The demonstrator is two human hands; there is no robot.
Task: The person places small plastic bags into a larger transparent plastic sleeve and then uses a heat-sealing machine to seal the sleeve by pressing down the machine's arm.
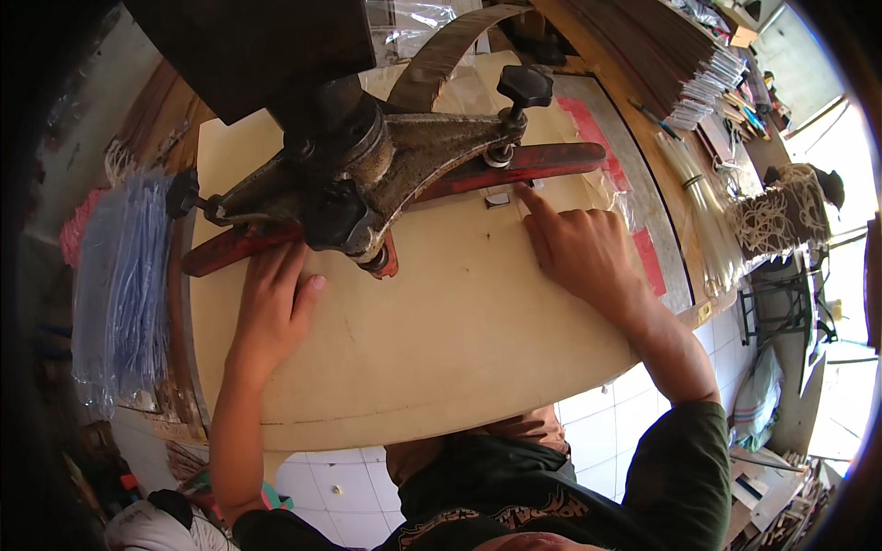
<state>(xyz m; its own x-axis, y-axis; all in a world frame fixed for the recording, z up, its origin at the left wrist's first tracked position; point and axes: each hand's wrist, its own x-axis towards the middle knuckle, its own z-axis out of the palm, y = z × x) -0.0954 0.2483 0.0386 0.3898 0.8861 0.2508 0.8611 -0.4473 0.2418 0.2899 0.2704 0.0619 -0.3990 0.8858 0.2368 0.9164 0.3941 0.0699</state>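
Note:
A press head (pixel 404 161) of dark, worn cast metal with black knobs stands over a cream board (pixel 441 358). Below it runs a long, scuffed red bar (pixel 551 159), slanting up to the right. My left hand (pixel 276 308) lies flat at the bar's left part, thumb apart; its fingertips pass beneath the bar and are hidden. With its index finger stretched out, my right hand (pixel 583 243) touches the board just below the bar's right part. Beside that fingertip is a small dark and whitish piece (pixel 497 199). Neither hand visibly grips anything.
Clear plastic sleeves (pixel 119 285) hang at the left edge. Along the right lie a bundle of pale translucent strips (pixel 703 211), stacked brown strips (pixel 643 50) and a brown block wrapped in cord (pixel 781 216). Red tape (pixel 649 262) marks the board's right side.

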